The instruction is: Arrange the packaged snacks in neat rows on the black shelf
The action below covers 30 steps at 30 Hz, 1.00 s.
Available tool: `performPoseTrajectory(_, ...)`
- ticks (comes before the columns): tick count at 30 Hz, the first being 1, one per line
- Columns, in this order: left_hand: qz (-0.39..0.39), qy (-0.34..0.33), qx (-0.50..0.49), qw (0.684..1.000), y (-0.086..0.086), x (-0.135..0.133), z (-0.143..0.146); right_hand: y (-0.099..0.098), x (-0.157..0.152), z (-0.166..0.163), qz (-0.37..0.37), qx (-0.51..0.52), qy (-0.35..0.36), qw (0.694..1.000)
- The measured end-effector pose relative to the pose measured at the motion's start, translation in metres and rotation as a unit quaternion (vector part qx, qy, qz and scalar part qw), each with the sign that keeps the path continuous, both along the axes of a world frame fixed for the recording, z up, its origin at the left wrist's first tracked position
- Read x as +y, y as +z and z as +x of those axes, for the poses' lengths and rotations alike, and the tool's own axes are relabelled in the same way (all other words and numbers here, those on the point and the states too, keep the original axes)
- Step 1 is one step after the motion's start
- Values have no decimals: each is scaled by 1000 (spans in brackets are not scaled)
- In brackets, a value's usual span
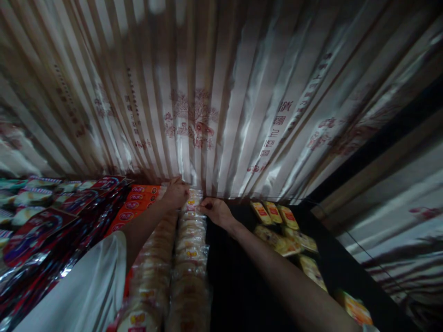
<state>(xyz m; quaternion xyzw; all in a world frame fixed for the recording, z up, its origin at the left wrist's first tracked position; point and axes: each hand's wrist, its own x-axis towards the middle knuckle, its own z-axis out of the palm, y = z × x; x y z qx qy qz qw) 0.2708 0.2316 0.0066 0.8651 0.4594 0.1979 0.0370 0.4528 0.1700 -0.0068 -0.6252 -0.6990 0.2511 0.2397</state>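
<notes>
Two long rows of round pale pastries in clear wrappers run away from me along a dark table. At the far end of the right-hand row, a wrapped round pastry [191, 204] lies between my hands. From the left, my left hand [176, 194] has its fingers curled at that pastry's wrapper edge. On the other side my right hand [217, 211] pinches with thumb and fingers at the opposite edge of the wrapper. The image is dim, so the exact fingertip contact is hard to see. Beneath my left forearm is the left-hand row [148, 272].
Orange boxes [136, 203] stand left of the rows, then dark red shiny packs [93, 198] and white-topped packages [38, 193]. Small yellow packs [273, 212] lie scattered on the dark table [235, 286] at right. A printed pleated curtain [228, 115] hangs behind.
</notes>
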Motion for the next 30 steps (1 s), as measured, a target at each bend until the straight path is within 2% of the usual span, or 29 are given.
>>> performPoseTrajectory(6,13,-40,12,999,9,-11,-8,4,4,-14,21,-14,-81,996)
performPoseTrajectory(10,-10,-31,27,999,7,-14,-10,11,-2,-15,12,-36,-94,995)
performPoseTrajectory(13,-13,-29,27,999,8,-15,-6,15,-12,-8,32,-66,-115,991)
performPoseTrajectory(15,-10,-31,25,999,10,-16,-4,16,-20,-3,20,-77,-98,992)
performPoseTrajectory(18,-6,-25,21,999,10,-18,-3,11,-28,3,-30,-45,-6,998)
performPoseTrajectory(20,-4,-23,19,1000,10,-19,-3,5,-29,3,-38,-8,29,999)
performPoseTrajectory(26,12,-33,0,999,10,-21,-8,-7,-21,-7,-2,123,-10,992)
performPoseTrajectory(30,24,-16,-23,999,13,-27,-13,-11,-17,-13,22,142,-60,988)
